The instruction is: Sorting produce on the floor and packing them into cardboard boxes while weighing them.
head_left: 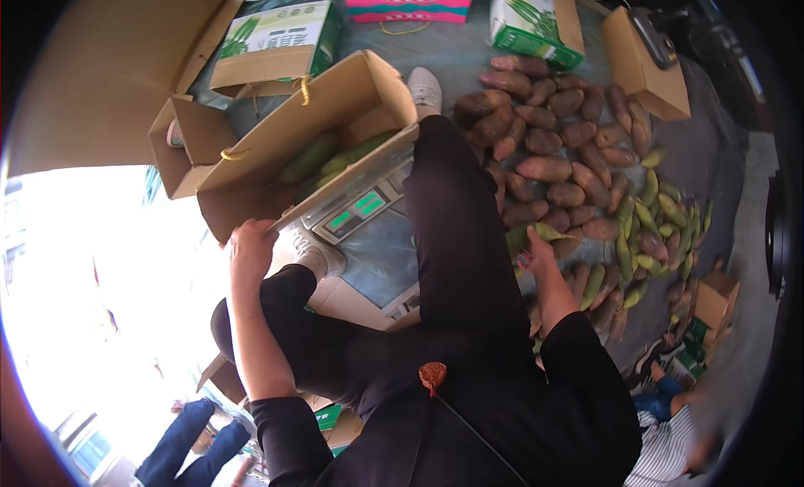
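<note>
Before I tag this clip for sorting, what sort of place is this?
Probably a produce packing spot at a market or warehouse: a heap of reddish-brown tubers and green fruit on the floor, an open brown cardboard box resting on a digital weighing scale, printed cartons nearby.

A grey plastic sheet (456, 64) covers the ground, creased and dull. Upon it, beyond the fingertips, lies a broad heap of reddish-brown sweet potatoes (548, 144), and beside that a smaller scatter of green and yellow elongated fruits (662, 223). Farther out past the fingers stand printed green-and-white cardboard cartons (276, 43), a pink and teal flat box (409, 3), and plain brown cardboard boxes (649, 64). A large brown cardboard flap (109, 68) rises at the far left. Harsh white daylight (100, 294) floods in on the left side, washing out all detail there. Bare grey pavement (737, 185) runs along the right edge.
</note>
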`<state>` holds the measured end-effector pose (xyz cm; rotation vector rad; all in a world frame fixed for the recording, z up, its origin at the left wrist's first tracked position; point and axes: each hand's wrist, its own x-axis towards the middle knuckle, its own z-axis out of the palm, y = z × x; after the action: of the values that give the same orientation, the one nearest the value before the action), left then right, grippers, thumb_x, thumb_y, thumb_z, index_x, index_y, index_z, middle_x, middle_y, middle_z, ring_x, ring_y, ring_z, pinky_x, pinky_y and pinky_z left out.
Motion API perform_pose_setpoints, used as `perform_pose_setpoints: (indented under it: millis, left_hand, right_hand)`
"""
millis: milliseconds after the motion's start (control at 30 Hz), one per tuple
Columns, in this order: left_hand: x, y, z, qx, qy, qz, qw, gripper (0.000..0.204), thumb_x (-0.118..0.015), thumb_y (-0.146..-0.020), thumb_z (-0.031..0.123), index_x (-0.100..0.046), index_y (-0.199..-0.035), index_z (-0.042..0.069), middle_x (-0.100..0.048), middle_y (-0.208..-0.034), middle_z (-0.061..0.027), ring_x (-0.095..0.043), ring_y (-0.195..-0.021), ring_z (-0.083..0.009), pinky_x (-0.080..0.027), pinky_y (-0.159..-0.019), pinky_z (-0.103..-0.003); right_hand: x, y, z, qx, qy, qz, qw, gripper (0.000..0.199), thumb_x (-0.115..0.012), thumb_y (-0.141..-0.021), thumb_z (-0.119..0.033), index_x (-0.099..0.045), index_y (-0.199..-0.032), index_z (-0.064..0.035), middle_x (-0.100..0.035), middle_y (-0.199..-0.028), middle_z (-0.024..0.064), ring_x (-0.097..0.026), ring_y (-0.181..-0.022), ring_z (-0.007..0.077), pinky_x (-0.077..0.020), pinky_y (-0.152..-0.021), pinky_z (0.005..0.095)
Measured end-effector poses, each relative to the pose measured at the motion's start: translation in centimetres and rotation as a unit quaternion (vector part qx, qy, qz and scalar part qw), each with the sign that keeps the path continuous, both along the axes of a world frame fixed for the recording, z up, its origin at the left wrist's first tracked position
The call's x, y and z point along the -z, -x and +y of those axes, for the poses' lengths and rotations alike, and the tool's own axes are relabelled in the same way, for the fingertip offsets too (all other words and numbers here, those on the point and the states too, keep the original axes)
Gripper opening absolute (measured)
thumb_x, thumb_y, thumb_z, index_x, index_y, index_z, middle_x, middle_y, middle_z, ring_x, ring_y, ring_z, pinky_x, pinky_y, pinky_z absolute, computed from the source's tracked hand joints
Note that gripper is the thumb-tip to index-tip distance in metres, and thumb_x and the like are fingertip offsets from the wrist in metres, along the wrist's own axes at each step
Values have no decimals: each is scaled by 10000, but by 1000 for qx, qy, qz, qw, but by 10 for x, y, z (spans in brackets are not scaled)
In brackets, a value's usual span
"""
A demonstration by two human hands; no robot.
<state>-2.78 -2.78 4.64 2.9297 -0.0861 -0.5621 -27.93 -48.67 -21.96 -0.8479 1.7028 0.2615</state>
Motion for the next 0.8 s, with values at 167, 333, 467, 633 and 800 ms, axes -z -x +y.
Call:
perform_pose_setpoints:
  millis: [167,333,467,633,800]
  left_hand:
    - [1,2,7,-3,-13,-22,1000,201,-648,-773,130,-725,-958,120,-640,-885,-145,-601,-924,-351,-467,-823,-454]
    - [9,-3,3,12,7,-20,1000,167,-650,-788,172,-736,-932,177,-654,-890,-78,-607,-933,-305,-423,-869,-520]
    - [14,2,15,11,0,-37,999,148,-643,-803,180,-729,-922,194,-650,-892,-53,-607,-940,-279,-382,-875,-578]
    - [3,4,12,18,-38,-29,999,145,-650,-801,183,-720,-927,170,-645,-893,-92,-606,-909,-320,-459,-817,-495]
    - [7,3,15,18,-36,-28,999,154,-647,-806,194,-719,-942,181,-646,-899,-85,-609,-914,-310,-452,-829,-505]
  right_hand:
    - [23,-15,10,20,-22,8,1000,469,-791,-701,-461,-604,-1011,-164,-555,-971,18,-509,-859,238,-407,-714,458]
    - [72,13,-20,52,-58,-69,995,424,-807,-689,-341,-607,-1023,-172,-573,-995,27,-524,-846,236,-425,-706,449]
    - [51,1,5,51,-58,-135,988,449,-805,-684,-247,-589,-1068,-161,-574,-1032,46,-551,-874,248,-451,-706,476]
    - [-26,-39,24,-114,72,-240,961,552,-774,-678,-39,-511,-1164,-44,-577,-1088,79,-564,-1003,237,-488,-786,388]
    - [-124,-116,26,-288,203,-339,872,602,-723,-686,44,-457,-1224,-1,-565,-1142,87,-554,-1038,218,-440,-908,322]
